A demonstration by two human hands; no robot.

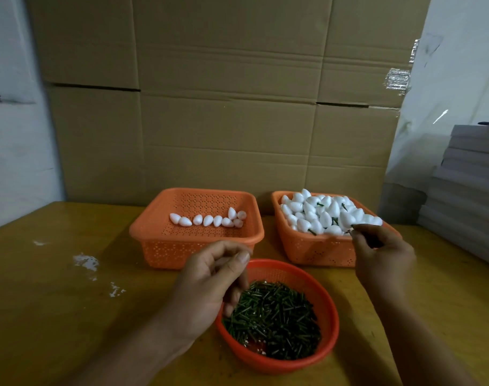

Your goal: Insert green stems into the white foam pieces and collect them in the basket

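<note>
Green stems [274, 320]: a loose heap of short dark-green sticks lying in the round red basket nearest the person, a few white crumbs among them.
Round basket [325, 355]: red perforated plastic, on the surface in front of the two square baskets.
Plain foam pieces [208, 220]: a small row of white egg-shaped pieces on the floor of the left square basket, none showing a stem.
Left square basket [154, 235]: orange, perforated, mostly bare inside apart from that row.
Stemmed foam pieces [321, 215]: a full mound of white pieces in the right square basket, several with green stems poking out.
Right square basket [315, 253]: orange, perforated, just beside the left one and apart from it.
Left hand [209, 280]: over the near-left rim of the round basket, fingers curled downward with tips at the stem heap and thumb raised above them; whether the grip holds a stem cannot be told.
Right hand [382, 254]: at the front-right rim of the right square basket, grip narrow, thumb and forefinger pinched together at the edge of the foam mound on something thin and dark that is too small to name.
Surface [56, 316]: yellow-brown wood with white crumbs scattered on the left.
Cardboard sheets [223, 93]: brown, standing upright behind the baskets.
Grey stack [469, 190]: flat grey sheets piled at the right edge.
</note>
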